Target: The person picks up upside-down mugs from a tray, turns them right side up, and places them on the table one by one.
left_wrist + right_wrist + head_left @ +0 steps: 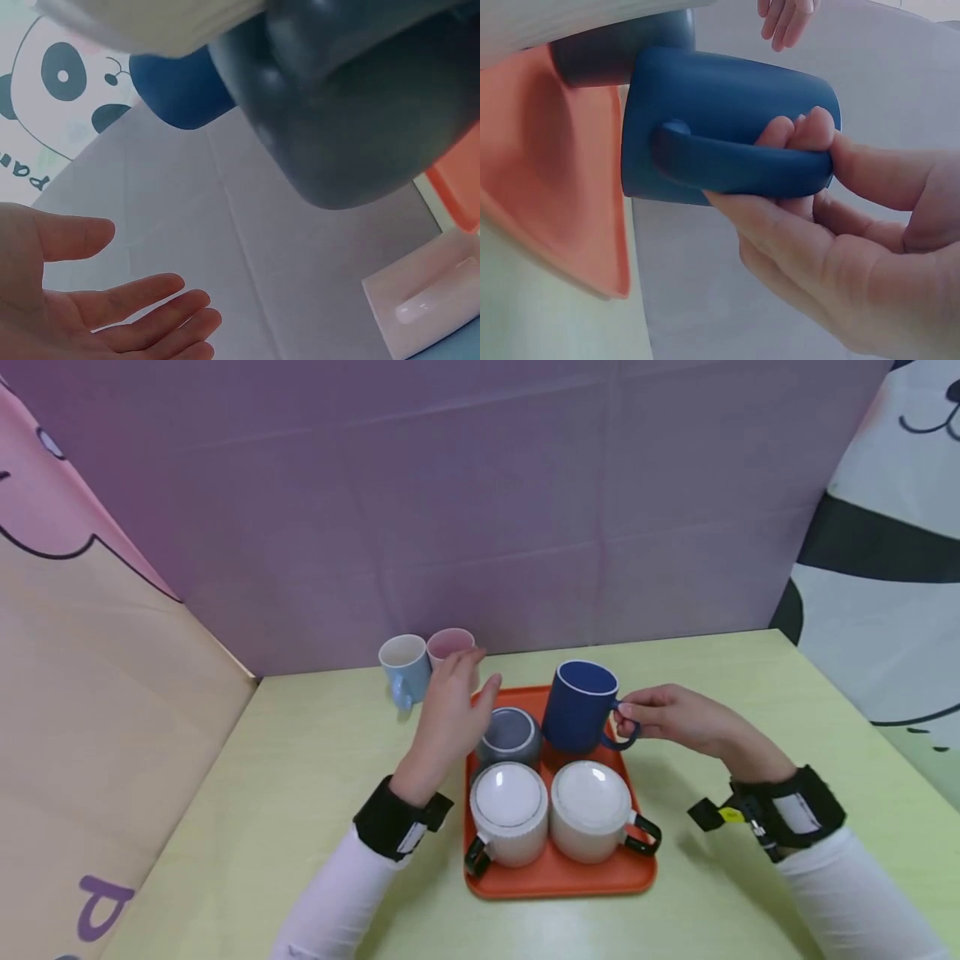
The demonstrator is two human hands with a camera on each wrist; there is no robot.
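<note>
- Right wrist view: the handle of the dark blue ceramic mug [727,127] is pinched by the fingers [799,135] of the right hand [840,247], with the thumb pressed on the handle's outer side.
- In the head view the same dark blue ceramic mug [579,706] is seen upright at the far right corner of the flat orange plastic tray [558,877]; whether its base touches the tray cannot be told.
- The right hand [675,717] is held at the mug's handle, just to the right of the tray.
- The left hand [447,714] is raised over the tray's far left edge, its fingers [467,670] straight and slightly spread, with nothing held.
- In the left wrist view the open palm and relaxed fingers [142,300] are shown empty.
- Just beside the left hand a grey ceramic mug [510,737] is set upside down on the tray.
- Nearer the person, two white ribbed mugs with black handles [510,814] [592,810] are set upside down side by side on the tray.
- Beyond the tray, a light blue mug [405,670] and a pink mug [448,645] are stood upright, touching, on the pale yellow-green table [300,793].
</note>
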